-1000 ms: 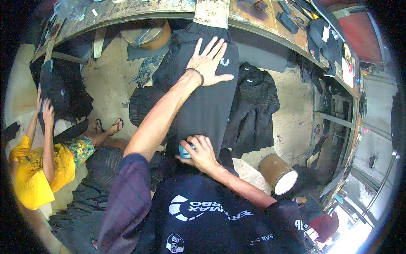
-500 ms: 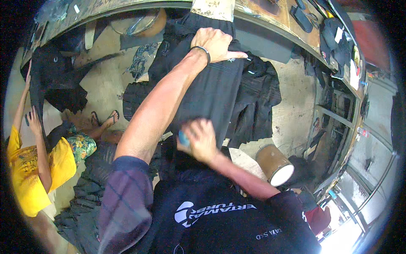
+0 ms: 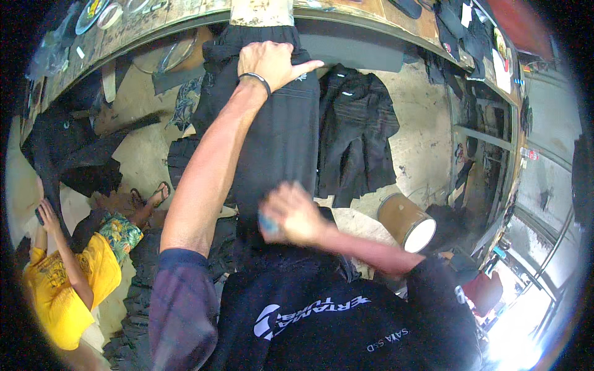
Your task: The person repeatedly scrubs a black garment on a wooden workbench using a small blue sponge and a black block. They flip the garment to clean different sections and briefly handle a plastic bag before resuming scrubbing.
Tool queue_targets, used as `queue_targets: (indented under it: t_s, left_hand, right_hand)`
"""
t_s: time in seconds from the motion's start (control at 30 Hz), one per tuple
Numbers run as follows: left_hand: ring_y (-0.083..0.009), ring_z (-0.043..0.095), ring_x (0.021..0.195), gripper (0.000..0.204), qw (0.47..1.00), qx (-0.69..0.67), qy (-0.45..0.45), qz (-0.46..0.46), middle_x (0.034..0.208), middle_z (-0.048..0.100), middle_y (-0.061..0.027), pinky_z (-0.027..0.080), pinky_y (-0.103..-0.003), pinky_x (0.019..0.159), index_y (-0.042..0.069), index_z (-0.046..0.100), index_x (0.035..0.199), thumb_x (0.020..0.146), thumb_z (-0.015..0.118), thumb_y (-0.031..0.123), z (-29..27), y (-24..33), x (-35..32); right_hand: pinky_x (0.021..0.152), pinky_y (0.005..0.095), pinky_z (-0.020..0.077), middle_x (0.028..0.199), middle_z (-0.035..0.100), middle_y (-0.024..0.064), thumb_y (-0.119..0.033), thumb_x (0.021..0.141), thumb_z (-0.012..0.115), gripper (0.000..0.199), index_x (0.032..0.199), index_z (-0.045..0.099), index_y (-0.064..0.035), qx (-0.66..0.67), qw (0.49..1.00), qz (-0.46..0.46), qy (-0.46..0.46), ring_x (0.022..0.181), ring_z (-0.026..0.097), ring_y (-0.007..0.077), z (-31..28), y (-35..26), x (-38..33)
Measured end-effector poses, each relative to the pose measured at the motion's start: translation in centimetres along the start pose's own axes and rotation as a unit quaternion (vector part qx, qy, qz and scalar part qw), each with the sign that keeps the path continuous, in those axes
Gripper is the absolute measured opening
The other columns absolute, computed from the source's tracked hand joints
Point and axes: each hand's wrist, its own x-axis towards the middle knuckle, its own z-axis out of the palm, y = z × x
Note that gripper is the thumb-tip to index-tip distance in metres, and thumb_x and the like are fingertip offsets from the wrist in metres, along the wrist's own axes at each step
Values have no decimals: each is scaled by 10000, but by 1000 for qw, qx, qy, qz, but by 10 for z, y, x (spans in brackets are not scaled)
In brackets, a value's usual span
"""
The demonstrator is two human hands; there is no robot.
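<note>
So the left hand (image 3: 267, 63) had changed most: a second earlier it lay flat with fingers spread, and now the fingers were curled in with the thumb sticking out sideways. It pressed on the upper part of the black garment (image 3: 278, 142), but I couldn't tell if it was pinching any cloth. The garment was stretched over a board (image 3: 262, 13), whose pale end poked out past it at the top, by the workbench (image 3: 359, 25).

The right hand (image 3: 296, 213) was a blur over the lower part of the garment, wrapped around a small blue thing (image 3: 268, 227), too smeared to identify. Just right of the board, a dark shirt (image 3: 356, 133) lay on the floor (image 3: 421, 154), with a brown tub (image 3: 395, 213) nearby. Off to the left, a co-worker in a yellow shirt (image 3: 68, 315) was at another dark garment (image 3: 52, 139).
</note>
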Motion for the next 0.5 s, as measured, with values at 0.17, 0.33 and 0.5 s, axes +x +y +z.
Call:
queue_targets:
  t_s: [0.17,0.33,0.5]
  left_hand:
    - [-370,770,765,939,1000,2,6,1,794,765,-189,614,-510,662,87,801,819,813,488,972,-1,-1,3]
    - [-384,771,774,934,1000,-1,-5,-10,795,763,-204,617,-511,696,93,804,827,802,499,976,-4,-1,1]
    - [-365,783,788,916,1000,18,-21,-2,811,778,-183,627,-496,691,90,812,836,815,511,955,-3,0,3]
  right_hand:
    - [869,474,481,1083,647,96,-264,643,892,489,1084,740,-115,-5,991,99,86,1059,604,331,10,15,-4]
    - [864,469,511,1043,657,75,-263,684,888,367,996,751,-126,42,993,87,72,1011,612,272,-4,24,-3]
    - [1024,561,493,1172,635,120,-402,728,874,522,1163,744,-144,11,994,105,2,1150,588,375,7,19,-27]
